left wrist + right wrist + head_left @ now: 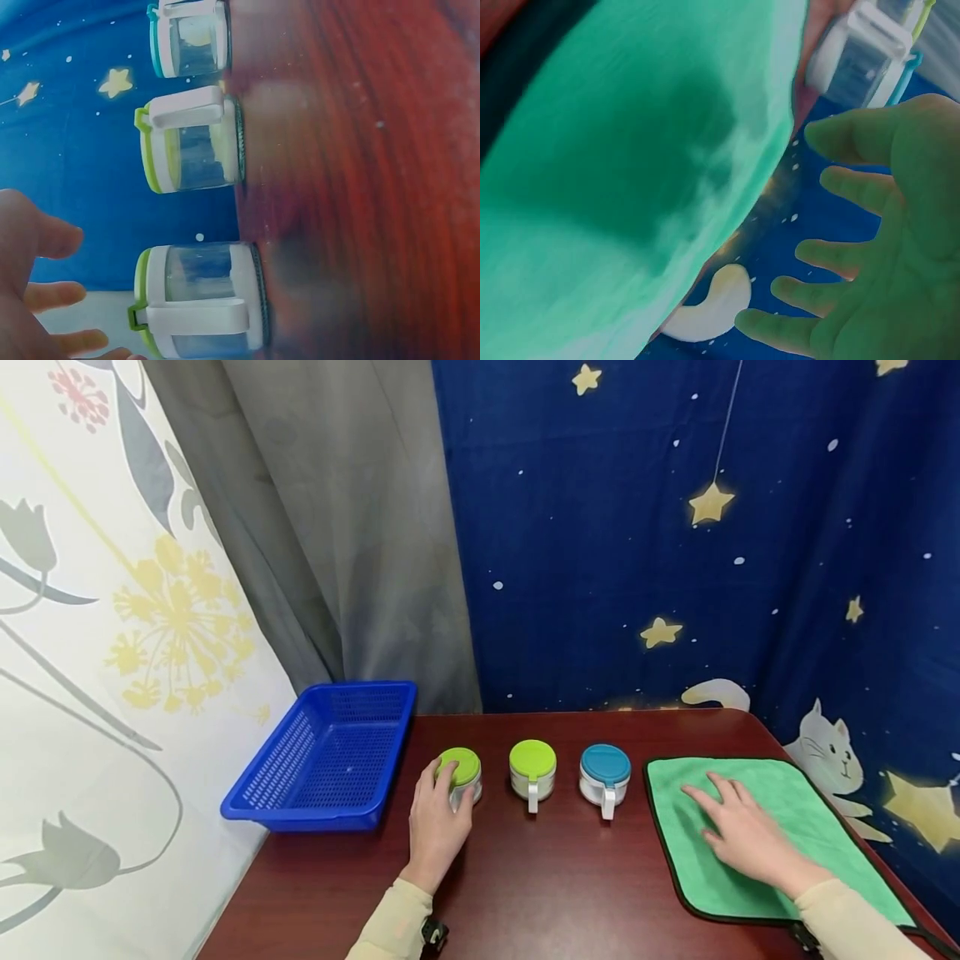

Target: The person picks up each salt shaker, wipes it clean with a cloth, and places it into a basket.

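On jar (460, 774) and cloth (817, 827): open hands (438, 827).

Home-like tabletop corner, starry cat curtain (675, 527), floral drape (112, 610), dark wooden table (540, 877)

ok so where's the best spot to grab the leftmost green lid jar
Probably round its clear body just under the green lid, coming from the near side. The leftmost jar stands upright, the left hand is already at it, and the blue basket sits beside it on the left.
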Motion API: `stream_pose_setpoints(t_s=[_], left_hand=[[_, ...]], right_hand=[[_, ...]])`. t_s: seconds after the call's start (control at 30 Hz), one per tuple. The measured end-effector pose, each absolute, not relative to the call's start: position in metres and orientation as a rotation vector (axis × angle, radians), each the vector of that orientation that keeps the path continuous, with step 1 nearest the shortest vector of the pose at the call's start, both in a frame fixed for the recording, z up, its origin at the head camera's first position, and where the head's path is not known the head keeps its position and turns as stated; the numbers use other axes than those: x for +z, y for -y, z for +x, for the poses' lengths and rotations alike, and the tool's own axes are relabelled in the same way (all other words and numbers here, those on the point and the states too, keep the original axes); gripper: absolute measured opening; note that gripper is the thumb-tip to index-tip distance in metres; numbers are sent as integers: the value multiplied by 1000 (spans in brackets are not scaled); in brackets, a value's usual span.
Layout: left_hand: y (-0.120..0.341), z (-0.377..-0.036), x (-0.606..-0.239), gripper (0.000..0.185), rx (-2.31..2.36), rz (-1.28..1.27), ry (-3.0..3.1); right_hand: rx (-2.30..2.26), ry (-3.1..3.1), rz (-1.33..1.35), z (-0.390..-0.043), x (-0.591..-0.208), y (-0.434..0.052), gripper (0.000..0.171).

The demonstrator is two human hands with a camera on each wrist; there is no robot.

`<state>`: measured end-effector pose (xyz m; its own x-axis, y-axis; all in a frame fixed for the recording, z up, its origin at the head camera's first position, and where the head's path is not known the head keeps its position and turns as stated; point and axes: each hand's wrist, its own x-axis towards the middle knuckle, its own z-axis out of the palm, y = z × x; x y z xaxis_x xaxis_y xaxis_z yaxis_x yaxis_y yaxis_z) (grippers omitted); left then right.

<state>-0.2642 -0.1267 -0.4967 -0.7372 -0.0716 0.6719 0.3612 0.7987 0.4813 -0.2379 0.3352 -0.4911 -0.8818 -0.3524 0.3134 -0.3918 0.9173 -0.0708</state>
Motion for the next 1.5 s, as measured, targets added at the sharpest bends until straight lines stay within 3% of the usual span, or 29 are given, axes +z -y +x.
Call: stream_pose_setpoints(t_s=[0.5, 0.9, 1.3, 1.5], left_hand=[[129, -261, -503, 48, -913, -109, 2286], [131, -263, -507, 70, -1109, 61, 2273], [131, -265, -513, 52, -1176, 265, 2313], [133, -271, -518, 34, -1141, 338, 2356]], right_hand=[[194, 2943, 509, -232, -497, -375, 75], [180, 2989, 474, -231, -504, -388, 69], [256, 3054, 413, -231, -505, -401, 50], [297, 3038, 407, -231, -504, -405, 39]])
